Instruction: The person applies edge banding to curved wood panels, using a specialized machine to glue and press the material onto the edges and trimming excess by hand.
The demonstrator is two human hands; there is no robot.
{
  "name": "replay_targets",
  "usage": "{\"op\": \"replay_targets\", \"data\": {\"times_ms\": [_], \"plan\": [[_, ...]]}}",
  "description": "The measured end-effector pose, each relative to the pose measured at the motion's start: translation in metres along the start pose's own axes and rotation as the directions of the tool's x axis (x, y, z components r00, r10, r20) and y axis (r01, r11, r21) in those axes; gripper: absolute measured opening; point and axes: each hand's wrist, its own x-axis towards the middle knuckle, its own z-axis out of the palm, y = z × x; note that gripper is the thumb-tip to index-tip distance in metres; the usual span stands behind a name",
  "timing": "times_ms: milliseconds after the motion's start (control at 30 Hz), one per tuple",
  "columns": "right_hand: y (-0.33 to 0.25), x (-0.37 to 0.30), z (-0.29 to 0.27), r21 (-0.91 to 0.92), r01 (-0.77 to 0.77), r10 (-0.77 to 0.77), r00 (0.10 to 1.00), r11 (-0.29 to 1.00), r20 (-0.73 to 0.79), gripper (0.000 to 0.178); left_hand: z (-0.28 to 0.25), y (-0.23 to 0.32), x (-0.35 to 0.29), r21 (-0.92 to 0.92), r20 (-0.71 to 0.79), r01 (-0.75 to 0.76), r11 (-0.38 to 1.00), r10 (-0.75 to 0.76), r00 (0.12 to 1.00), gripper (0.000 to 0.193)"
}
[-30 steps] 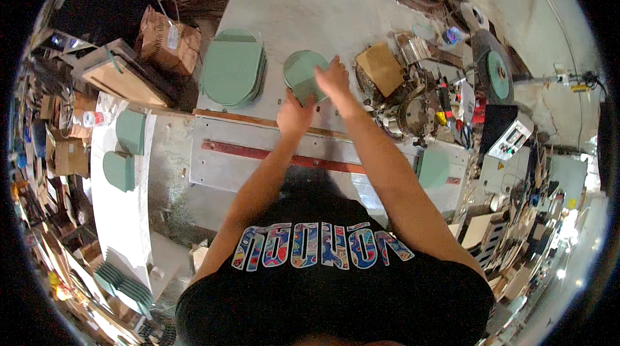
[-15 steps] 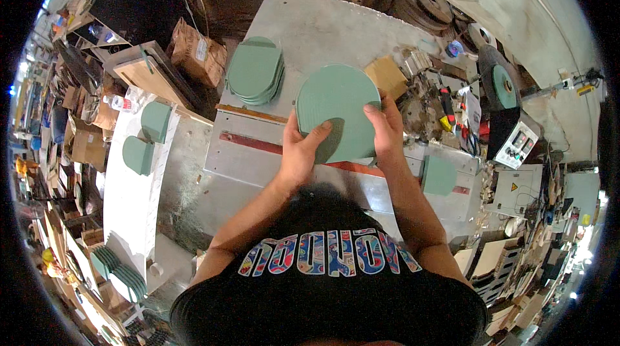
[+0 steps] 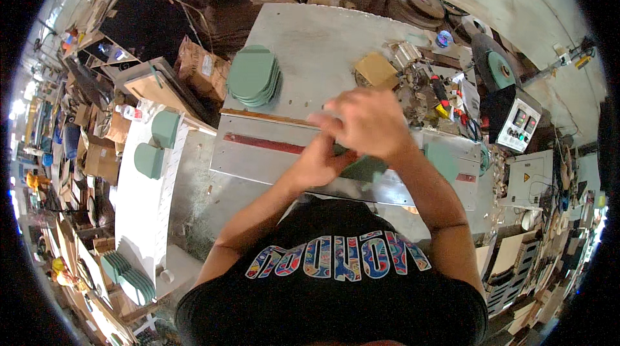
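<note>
A green panel [image 3: 365,168] shows between the hands, and a stack of green pieces [image 3: 253,76] of the same shade lies far left on the pale grey table [image 3: 310,42]. The near metal plate [image 3: 258,159] is silver-grey with a dark red stripe [image 3: 261,143]. A tan cardboard block [image 3: 376,70] sits far right. The shirt [image 3: 336,288] is black with multicoloured lettering. On the left, a white bench [image 3: 145,210] carries more green pieces [image 3: 157,144].

A stack of green discs [image 3: 253,77] was parked on the grey surface [image 3: 310,42], with a cardboard box [image 3: 377,70] just beside tool clutter. Two green pieces [image 3: 157,142] were left on a white bench [image 3: 143,204]; a control box [image 3: 518,126] was seen right.
</note>
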Motion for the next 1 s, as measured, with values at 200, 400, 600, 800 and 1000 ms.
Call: {"op": "replay_targets", "data": {"times_ms": [200,400,600,800,1000], "plan": [[-0.015,0.014,0.005,-0.056,0.121,-0.122,0.992,0.991,-0.017,0.058,-0.015,0.0,-0.022,-0.15,-0.055,0.021,0.989,-0.029,0.998,0.035],[0.024,0.0,0.087,0.99,-0.114,0.319,0.938,-0.079,0.134,0.07,-0.068,-0.001,-0.039,-0.465,-0.37,0.103,0.879,-0.298,0.88,0.05],[-0.037,0.019,0.16,0.903,-0.292,-0.128,0.956,-0.316,0.264,0.087,-0.098,-0.066,-0.063,-0.859,0.001,0.227,0.459,-0.441,0.897,0.082],[-0.073,0.058,0.175,0.822,-0.348,0.088,0.899,-0.45,0.429,0.062,-0.128,-0.167,-0.077,-0.895,0.36,0.413,0.169,-0.275,0.892,0.068],[-0.047,0.101,0.21,0.882,-0.362,0.487,0.737,-0.301,0.469,0.051,-0.231,-0.099,-0.058,-0.572,-0.205,0.373,0.73,-0.568,0.797,0.056]]}}
